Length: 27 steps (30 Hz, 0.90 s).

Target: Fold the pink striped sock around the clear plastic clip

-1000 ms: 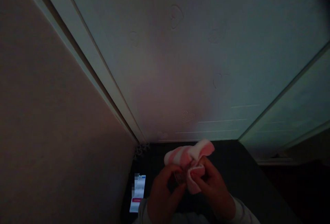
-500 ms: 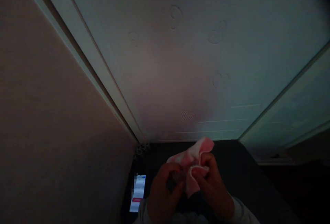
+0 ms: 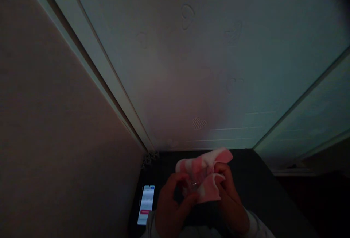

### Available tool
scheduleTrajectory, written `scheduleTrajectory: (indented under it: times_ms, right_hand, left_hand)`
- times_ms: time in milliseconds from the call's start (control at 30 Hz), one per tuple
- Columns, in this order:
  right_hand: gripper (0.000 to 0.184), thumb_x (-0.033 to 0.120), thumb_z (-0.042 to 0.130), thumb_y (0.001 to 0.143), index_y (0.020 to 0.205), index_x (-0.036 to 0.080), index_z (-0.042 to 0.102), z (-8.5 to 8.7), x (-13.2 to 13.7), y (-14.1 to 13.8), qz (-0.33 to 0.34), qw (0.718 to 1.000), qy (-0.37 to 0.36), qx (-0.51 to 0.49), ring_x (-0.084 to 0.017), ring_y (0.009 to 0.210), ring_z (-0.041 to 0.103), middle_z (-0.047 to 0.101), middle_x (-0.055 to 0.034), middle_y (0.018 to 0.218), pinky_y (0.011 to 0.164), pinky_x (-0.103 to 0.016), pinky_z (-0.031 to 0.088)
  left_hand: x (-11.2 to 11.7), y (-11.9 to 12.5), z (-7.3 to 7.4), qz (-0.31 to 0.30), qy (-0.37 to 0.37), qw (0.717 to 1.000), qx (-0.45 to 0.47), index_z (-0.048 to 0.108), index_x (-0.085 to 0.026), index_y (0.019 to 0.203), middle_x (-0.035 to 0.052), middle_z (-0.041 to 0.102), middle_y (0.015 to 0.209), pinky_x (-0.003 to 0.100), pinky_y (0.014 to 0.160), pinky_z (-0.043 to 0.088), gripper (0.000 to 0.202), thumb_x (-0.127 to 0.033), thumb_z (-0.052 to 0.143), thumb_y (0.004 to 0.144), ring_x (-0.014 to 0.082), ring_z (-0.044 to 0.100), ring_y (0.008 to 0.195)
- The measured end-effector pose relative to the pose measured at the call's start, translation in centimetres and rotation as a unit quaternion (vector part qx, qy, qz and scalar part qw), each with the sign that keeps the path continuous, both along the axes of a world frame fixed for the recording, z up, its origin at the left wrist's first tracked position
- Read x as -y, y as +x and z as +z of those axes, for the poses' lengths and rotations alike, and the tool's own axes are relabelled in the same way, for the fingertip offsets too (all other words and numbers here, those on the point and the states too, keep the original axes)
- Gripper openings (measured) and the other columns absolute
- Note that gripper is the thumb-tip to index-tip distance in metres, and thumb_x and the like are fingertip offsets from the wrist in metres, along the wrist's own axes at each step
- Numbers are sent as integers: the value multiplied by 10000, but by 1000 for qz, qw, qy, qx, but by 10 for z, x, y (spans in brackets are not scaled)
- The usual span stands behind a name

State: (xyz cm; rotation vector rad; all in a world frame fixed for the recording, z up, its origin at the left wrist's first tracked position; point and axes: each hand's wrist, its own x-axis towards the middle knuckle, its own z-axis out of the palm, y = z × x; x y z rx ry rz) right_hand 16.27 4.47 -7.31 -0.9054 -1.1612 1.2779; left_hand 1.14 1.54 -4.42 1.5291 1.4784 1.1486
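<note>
A pink and white striped cloth (image 3: 204,168), soft and bunched, sits between both my hands low in the middle of the dim view. My left hand (image 3: 171,207) grips its lower left part with fingers curled. Its right side is pinched in my right hand (image 3: 231,201), the fingers folded over the fabric. Something small shows under the cloth between the hands, but I cannot make out what it is. Both wrists wear pale sleeves.
A lit phone (image 3: 146,204) lies on the dark floor (image 3: 254,179) just left of my left hand. A pale door (image 3: 191,66) with faint heart shapes rises ahead. A plain wall (image 3: 54,139) stands left, another panel (image 3: 314,121) right.
The cloth has been turned and spread a little wider between the hands; its upper end now lies flatter and further right. The hands stay in the same place.
</note>
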Motion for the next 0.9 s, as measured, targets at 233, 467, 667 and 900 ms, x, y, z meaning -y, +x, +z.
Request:
scheduleTrajectory:
  times_ms: [233,467,667,900]
  right_hand:
    - [144,368,482,802,846,242,429,3,-2,1,-35,998,51,27,-138,626,406,404,11,737,557,-238,374]
    - [234,434,437,814,971,261,427,-6,-1,0,-91,995,17,24,-163,731,453,441,-17,856,649,-272,404]
    - [166,391,448,818,923,264,470,-2,-3,1,-126,991,17,46,-167,720,478,470,-14,848,620,-259,419]
    - [170,417,443,815,900,276,485,3,-7,4,-148,988,30,26,-171,723,467,476,-12,840,598,-261,397]
  left_hand:
    - [-2,2,3,10,3,1000,5,569,-197,924,31,607,837,273,688,436,236,-240,602,694,164,555,745]
    - [-3,4,1,12,1,1000,17,580,-193,892,30,614,811,264,673,441,216,-235,609,682,162,557,738]
    - [-2,3,-1,21,-12,999,42,575,-185,886,29,623,799,267,682,443,222,-235,623,674,164,568,737]
    - [-5,-2,0,38,-6,997,70,555,-173,908,36,617,807,267,676,451,234,-269,605,701,164,571,737]
